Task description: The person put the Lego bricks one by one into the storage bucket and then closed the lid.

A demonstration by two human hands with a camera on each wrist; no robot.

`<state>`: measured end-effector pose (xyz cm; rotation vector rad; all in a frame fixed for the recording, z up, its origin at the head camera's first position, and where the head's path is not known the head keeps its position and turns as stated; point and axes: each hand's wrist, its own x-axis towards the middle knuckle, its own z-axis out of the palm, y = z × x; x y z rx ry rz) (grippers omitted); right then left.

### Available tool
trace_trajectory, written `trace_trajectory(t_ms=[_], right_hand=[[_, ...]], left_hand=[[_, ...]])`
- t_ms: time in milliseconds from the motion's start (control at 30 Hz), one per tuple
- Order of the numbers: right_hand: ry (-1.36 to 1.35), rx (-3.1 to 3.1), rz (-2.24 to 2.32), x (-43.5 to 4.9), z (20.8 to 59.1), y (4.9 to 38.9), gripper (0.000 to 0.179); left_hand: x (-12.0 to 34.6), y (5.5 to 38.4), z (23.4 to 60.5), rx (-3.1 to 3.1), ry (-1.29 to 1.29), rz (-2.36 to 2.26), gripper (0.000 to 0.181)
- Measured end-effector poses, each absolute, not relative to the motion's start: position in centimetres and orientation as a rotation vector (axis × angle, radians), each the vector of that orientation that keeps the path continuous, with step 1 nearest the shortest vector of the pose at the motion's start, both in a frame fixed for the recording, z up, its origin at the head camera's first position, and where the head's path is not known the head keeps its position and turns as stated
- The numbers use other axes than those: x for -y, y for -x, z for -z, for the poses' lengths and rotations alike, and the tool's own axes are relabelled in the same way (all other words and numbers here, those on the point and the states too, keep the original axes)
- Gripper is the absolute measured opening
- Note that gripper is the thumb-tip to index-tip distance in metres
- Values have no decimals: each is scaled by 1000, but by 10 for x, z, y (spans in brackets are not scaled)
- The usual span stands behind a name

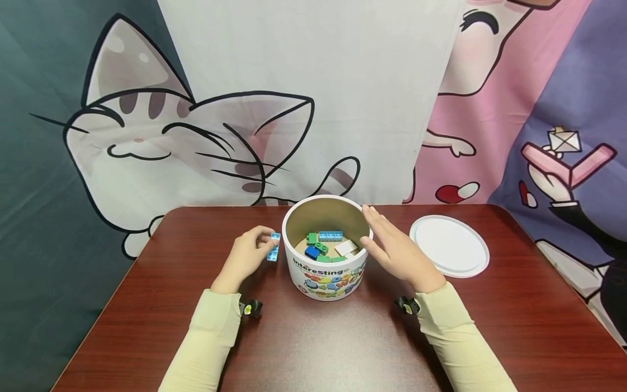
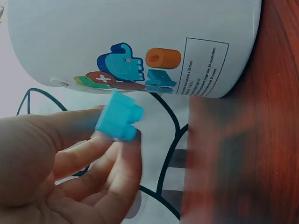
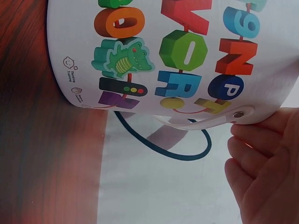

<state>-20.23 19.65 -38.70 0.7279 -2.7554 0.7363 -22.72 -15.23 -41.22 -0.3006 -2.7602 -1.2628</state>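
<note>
A white printed bucket (image 1: 327, 280) stands on the table with several toy building bricks inside, among them a light blue brick (image 1: 330, 236), a dark blue one (image 1: 312, 252), green ones (image 1: 320, 248) and a white one (image 1: 345, 247). Just left of the bucket, my left hand (image 1: 249, 253) pinches a light blue building brick (image 2: 117, 116) between thumb and fingers, above the tabletop. Its studs point away from the palm in the left wrist view. My right hand (image 1: 394, 250) lies along the bucket's right rim, fingers straight. In the right wrist view its fingertips (image 3: 243, 130) are by the handle joint.
A round white lid (image 1: 449, 246) lies on the reddish-brown table (image 1: 323, 348), right of the bucket. A cloth printed with cartoon figures (image 1: 313, 98) hangs behind the table's far edge. Each wrist wears a small black camera strap (image 1: 251, 308).
</note>
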Motion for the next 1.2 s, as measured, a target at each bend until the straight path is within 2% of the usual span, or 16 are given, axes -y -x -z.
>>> trace_trajectory(t_ms=[400, 667, 933, 1200], right_hand=[[-723, 2767, -733, -196, 386, 203, 70], [-727, 2770, -730, -196, 386, 202, 70], [-719, 2767, -727, -197, 386, 203, 70], [-729, 2753, -737, -196, 387, 202, 70]], left_hand=[[153, 226, 402, 2545, 168, 1605, 33], [147, 212, 381, 2411, 145, 1616, 36], [137, 201, 365, 2240, 222, 1795, 33], [121, 193, 348, 2212, 344, 1717, 29]])
